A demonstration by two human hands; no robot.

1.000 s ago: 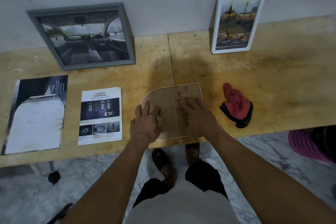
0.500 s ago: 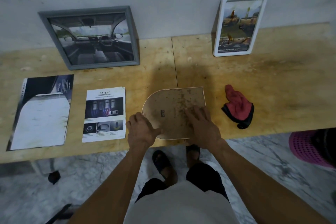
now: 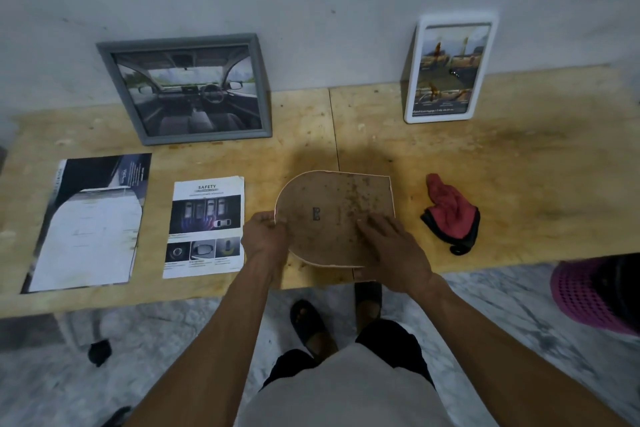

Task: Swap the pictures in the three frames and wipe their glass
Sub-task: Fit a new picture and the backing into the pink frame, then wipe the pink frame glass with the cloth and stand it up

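Wooden table [image 3: 519, 163] against a wall. Far left, a dark-and-white printed sheet [image 3: 86, 225] lies flat; just beside it to the right, a "SAFETY" leaflet [image 3: 205, 227], also flat. Behind them a grey frame [image 3: 187, 90] with a car-interior picture leans on the wall. Centre front: arch-shaped frame [image 3: 332, 215], lying back-side up, stained brown backing board showing, its near edge at the table's front edge. Right of it a red-and-black cloth [image 3: 450, 215], crumpled, apart from the frame. Back right, a white frame [image 3: 448, 69] stands upright against the wall. Pink mesh basket [image 3: 588, 291] at far right, off the table. Nothing blocks the arched frame.

Left hand [image 3: 265, 239]: fingers curled, pinching the frame's rounded left rim. Right hand [image 3: 391, 246]: fingers spread and nearly flat, pressing on the backing, grasping nothing.

Versus half a second ago: left hand has closed onto the rim rather than resting beside it; right hand stays flat on the backing. Frame unmoved.
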